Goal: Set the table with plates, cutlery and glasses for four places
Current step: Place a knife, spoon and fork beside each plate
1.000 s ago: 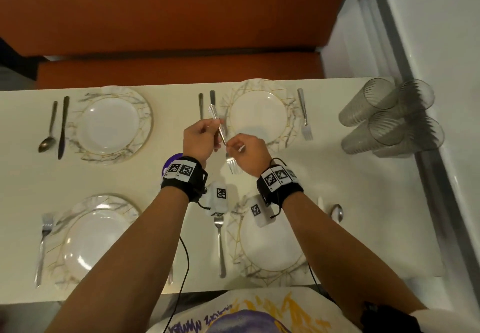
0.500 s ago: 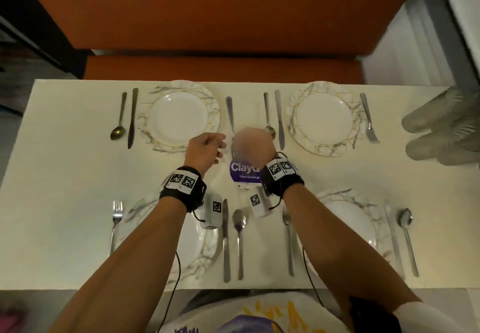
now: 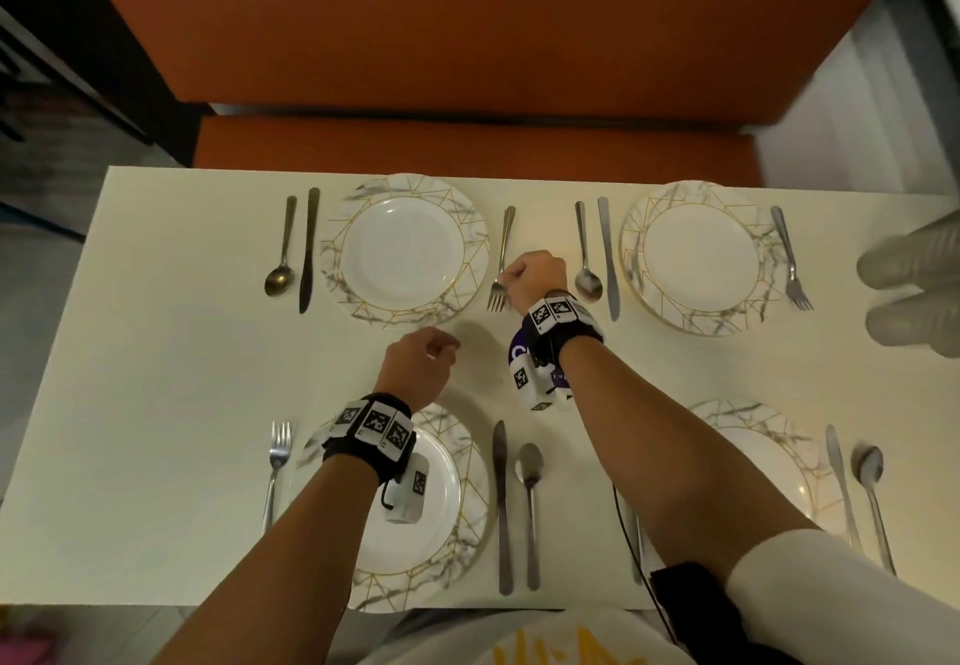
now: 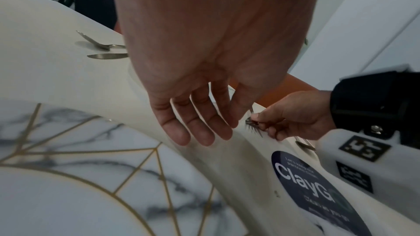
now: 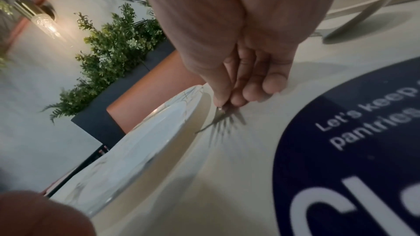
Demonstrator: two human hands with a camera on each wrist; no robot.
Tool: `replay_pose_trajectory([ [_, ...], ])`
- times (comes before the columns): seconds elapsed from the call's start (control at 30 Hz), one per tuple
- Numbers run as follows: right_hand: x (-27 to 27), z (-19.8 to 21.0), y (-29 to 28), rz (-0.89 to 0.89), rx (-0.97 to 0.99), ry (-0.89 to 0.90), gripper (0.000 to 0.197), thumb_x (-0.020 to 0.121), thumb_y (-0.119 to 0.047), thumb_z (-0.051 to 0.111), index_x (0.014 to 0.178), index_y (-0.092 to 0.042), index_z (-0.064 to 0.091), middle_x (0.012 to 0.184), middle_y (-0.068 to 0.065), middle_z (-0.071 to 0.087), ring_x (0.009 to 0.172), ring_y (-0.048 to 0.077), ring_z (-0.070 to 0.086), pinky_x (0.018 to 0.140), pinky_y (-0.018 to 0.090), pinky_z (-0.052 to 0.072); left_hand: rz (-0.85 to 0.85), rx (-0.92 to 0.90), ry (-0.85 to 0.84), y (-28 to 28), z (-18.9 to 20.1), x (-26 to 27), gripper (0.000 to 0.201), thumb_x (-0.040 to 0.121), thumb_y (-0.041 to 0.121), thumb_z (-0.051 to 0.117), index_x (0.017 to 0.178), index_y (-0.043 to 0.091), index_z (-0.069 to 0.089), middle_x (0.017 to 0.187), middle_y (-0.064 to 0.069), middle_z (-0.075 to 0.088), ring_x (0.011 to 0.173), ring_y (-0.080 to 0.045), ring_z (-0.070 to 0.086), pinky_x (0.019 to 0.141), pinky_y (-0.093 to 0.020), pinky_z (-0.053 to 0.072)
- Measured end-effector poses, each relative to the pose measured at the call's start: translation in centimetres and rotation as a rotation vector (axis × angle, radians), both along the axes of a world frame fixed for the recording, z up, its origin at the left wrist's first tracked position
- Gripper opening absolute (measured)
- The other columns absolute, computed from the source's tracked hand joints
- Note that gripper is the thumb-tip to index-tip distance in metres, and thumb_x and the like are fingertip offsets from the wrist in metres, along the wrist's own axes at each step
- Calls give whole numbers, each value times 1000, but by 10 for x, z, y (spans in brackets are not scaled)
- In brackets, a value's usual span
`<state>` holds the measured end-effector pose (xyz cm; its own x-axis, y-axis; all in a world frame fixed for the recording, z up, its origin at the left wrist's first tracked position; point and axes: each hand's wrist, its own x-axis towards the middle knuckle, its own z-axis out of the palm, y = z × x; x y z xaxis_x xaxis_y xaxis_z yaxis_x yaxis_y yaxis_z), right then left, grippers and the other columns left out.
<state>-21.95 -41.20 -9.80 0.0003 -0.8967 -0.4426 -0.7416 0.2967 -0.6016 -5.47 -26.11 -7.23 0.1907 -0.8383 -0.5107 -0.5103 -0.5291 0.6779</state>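
Observation:
Four marbled, gold-lined plates lie on the cream table [image 3: 171,384]. A steel fork [image 3: 502,254] [image 5: 223,119] [image 4: 252,125] lies just right of the far left plate [image 3: 410,249] [image 5: 159,132], tines toward me. My right hand [image 3: 505,280] [image 5: 227,103] [image 4: 261,123] pinches the fork at its neck with thumb and fingers, and the tines touch the table. My left hand [image 3: 441,350] [image 4: 200,132] hovers over the table between the two left plates, fingers relaxed, holding nothing. Clear glasses [image 3: 914,290] lie blurred at the right edge.
Spoons and knives flank each plate: far left pair [image 3: 296,249], far middle pair [image 3: 597,254], near middle pair [image 3: 514,503], near right pair [image 3: 857,493]. Forks lie at far right [image 3: 789,259] and near left [image 3: 275,467]. A round purple sticker [image 3: 517,352] marks the table centre. An orange bench [image 3: 467,139] lies beyond.
Both hands held the fork in the air a second ago. The left hand let go and dropped back. The right hand carried the fork down beside the far left plate.

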Motion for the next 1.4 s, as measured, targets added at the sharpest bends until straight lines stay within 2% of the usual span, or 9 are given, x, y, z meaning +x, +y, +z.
replay_pose_trajectory([
  [0.1, 4, 0, -8, -13, 10, 21, 11, 89, -21, 73, 89, -12, 79, 95, 9, 76, 86, 23, 71, 81, 29, 59, -26, 17, -3, 0, -2, -2, 17, 98, 21, 63, 108, 24, 76, 99, 8, 75, 96, -9, 66, 86, -23, 48],
  [0.27, 7, 0, -16, 15, -8, 61, 13, 90, -21, 72, 89, -11, 81, 92, 6, 76, 80, 17, 62, 71, 23, 50, -39, 62, 6, -1, -3, -3, 17, 97, 22, 63, 108, 25, 75, 101, 8, 74, 99, -11, 66, 86, -22, 46],
  [0.47, 9, 1, -17, 23, -16, 74, 16, 90, -22, 72, 88, -8, 80, 88, 8, 75, 80, 20, 68, 70, 24, 55, -28, 66, 13, -3, -2, -2, 18, 96, 21, 63, 109, 25, 76, 102, 7, 75, 101, -13, 67, 89, -24, 47],
  [0.77, 2, 14, -8, 59, -51, 45, 16, 91, -13, 66, 83, -8, 79, 88, 8, 76, 83, 24, 70, 72, 30, 59, -16, 37, 27, -5, 4, -5, 16, 97, 19, 63, 106, 26, 74, 97, 9, 73, 95, -14, 68, 76, -18, 52],
  [0.87, -9, 21, 5, 9, -112, -27, 17, 91, -11, 60, 84, -11, 75, 89, 4, 74, 83, 20, 67, 62, 25, 51, -19, 21, 51, -9, 8, -10, 16, 98, 16, 63, 104, 26, 74, 97, 6, 75, 92, -16, 71, 87, -32, 59],
  [0.97, -26, 25, 19, 13, -156, -112, 14, 90, -17, 60, 87, -17, 73, 84, -5, 73, 80, 12, 67, 63, 22, 52, -50, -16, 40, -16, 12, -20, 15, 97, 16, 63, 102, 25, 74, 93, 8, 75, 91, -16, 70, 96, -39, 57],
  [1.1, -63, 38, 37, 2, -221, -191, 11, 89, -18, 63, 89, -18, 74, 75, -6, 72, 72, 8, 66, 68, 24, 55, -107, -74, 46, -28, 23, -48, 14, 99, 19, 62, 103, 25, 74, 92, 10, 75, 92, -14, 70, 95, -39, 57],
  [1.23, -112, 54, 51, -64, -275, -239, 9, 89, -15, 65, 90, -17, 75, 76, -2, 74, 75, 15, 70, 75, 31, 58, -187, -149, 39, -43, 40, -94, 16, 99, 19, 61, 107, 20, 75, 99, 8, 71, 91, -12, 67, 81, -26, 57],
  [1.4, -201, 78, 62, -152, -436, -189, 9, 89, -13, 68, 92, -14, 77, 85, -3, 75, 77, 13, 68, 74, 23, 55, -260, -238, 116, -62, 68, -176, 18, 100, 15, 59, 107, 18, 76, 99, 3, 76, 85, -4, 70, 77, -20, 55],
])
